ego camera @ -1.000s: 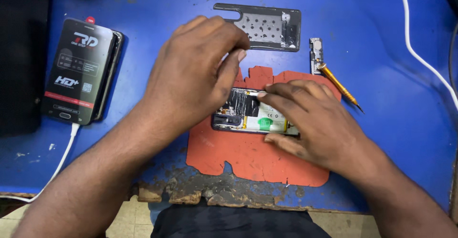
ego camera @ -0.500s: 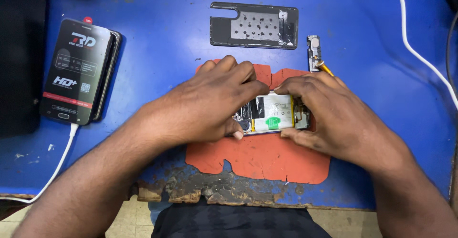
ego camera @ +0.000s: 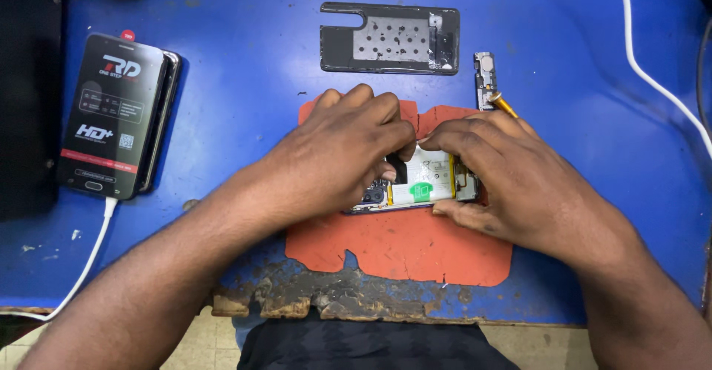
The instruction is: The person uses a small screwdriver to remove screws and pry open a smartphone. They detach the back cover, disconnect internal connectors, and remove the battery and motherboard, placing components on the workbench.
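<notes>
Opened phone (ego camera: 419, 185), back off and pale battery showing, lying flat on an orange-red work mat (ego camera: 400, 248) directly under both sets of fingers, long axis running left to right between the two hands. Left hand (ego camera: 337, 159) draped over the left end, fingertips curled together and pressed down at the upper edge beside the battery; pinching something or merely pressing, cannot tell. Right hand (ego camera: 519, 185) clamped around the right end, thumb along the near edge, fingers over the far edge. Both hands touching, the left covering more of the body. Beyond the fingertips, well apart: a dark back plate (ego camera: 389, 38) and a small grey component strip (ego camera: 484, 79), with a yellow tool tip (ego camera: 504, 105) poking out from behind the right knuckles, its shaft hidden. Far off past the left wrist, a boxed phone (ego camera: 111, 114) with a white cable (ego camera: 89, 259). Left end of the board and the right end's connectors covered by hands.
</notes>
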